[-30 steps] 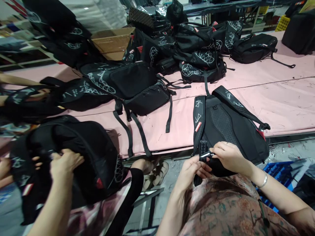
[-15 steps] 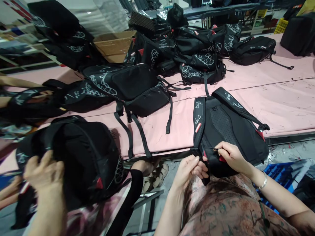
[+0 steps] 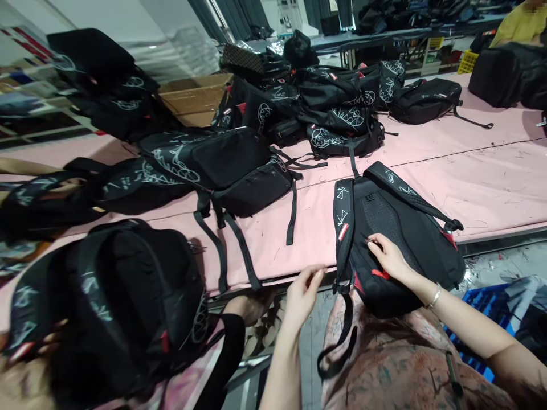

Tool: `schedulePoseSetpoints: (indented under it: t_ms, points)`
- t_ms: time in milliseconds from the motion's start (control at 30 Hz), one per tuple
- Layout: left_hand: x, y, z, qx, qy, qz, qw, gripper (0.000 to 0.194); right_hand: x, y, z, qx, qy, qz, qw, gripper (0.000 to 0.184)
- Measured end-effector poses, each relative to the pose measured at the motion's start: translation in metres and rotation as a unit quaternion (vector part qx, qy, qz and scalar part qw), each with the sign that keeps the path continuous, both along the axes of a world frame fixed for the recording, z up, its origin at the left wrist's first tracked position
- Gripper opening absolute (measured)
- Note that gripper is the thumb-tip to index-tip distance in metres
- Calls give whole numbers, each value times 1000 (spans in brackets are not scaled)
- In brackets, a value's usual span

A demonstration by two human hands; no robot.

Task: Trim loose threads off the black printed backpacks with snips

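A black backpack point(image 3: 397, 250) lies in front of me, its back panel and shoulder straps facing up, partly over the table edge against my patterned clothing. My right hand point(image 3: 388, 257) is closed around small thread snips point(image 3: 379, 274); a red handle shows below the fingers and a dark tip points over the back panel. Left of the backpack, my left hand point(image 3: 304, 293) is raised in a pinch, apart from the bag. Whatever its fingertips hold, if anything, is too small to make out. A loose webbing strap point(image 3: 348, 336) hangs from the backpack's lower left corner.
Black backpacks point(image 3: 239, 165) lie on the pink-covered table point(image 3: 273, 250), with more piled behind. A co-worker's blurred hand point(image 3: 29, 370) holds another backpack point(image 3: 128, 302) at left. A blue crate point(image 3: 470, 324) stands at right. Another person in yellow point(image 3: 519, 25) is at the far right.
My left hand has let go of the webbing at the backpack's corner and moved left; the strap now hangs down. My right hand has shifted slightly up. The co-worker's hand moved lower left.
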State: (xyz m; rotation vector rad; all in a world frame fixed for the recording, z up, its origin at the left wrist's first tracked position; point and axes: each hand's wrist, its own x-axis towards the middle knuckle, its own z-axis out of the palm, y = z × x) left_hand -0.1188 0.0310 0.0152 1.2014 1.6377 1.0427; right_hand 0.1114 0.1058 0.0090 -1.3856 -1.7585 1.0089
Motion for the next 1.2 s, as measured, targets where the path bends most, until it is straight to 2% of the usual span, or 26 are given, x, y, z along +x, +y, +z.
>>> schedulePoseSetpoints:
  t_ms: [67, 167, 233, 367, 633, 800, 900, 1000, 1100, 1200]
  points:
    - [19, 25, -14, 0, -68, 44, 997, 43, -3, 5, 4, 61, -106, 3, 992, 15]
    - [43, 52, -30, -14, -110, 39, 993, 65, -5, 11, 12, 157, -240, 7, 958, 16]
    - [51, 60, -35, -7, -135, 13, 991, 64, -4, 16, 17, 205, -297, 24, 932, 16]
    - [51, 57, -30, 8, -187, -28, 982, 41, -1, 29, 20, 260, -354, 81, 895, 16]
    - [46, 46, -20, -26, -251, -10, 967, 39, 6, 36, 22, 300, -359, 181, 865, 16]
    - [48, 45, -17, -48, -275, -6, 960, 41, 11, 37, 23, 290, -345, 202, 870, 17]
    - [47, 45, -14, -62, -296, -6, 953, 43, 12, 43, 24, 276, -311, 217, 883, 17]
    - [45, 44, -14, -60, -317, -15, 947, 43, 12, 48, 22, 236, -222, 246, 913, 14]
    - [45, 44, -17, -57, -320, -29, 945, 42, 8, 47, 19, 165, -105, 275, 941, 9]
    - [49, 43, -23, -39, -302, -21, 952, 47, 3, 42, 17, 73, 23, 249, 966, 10]
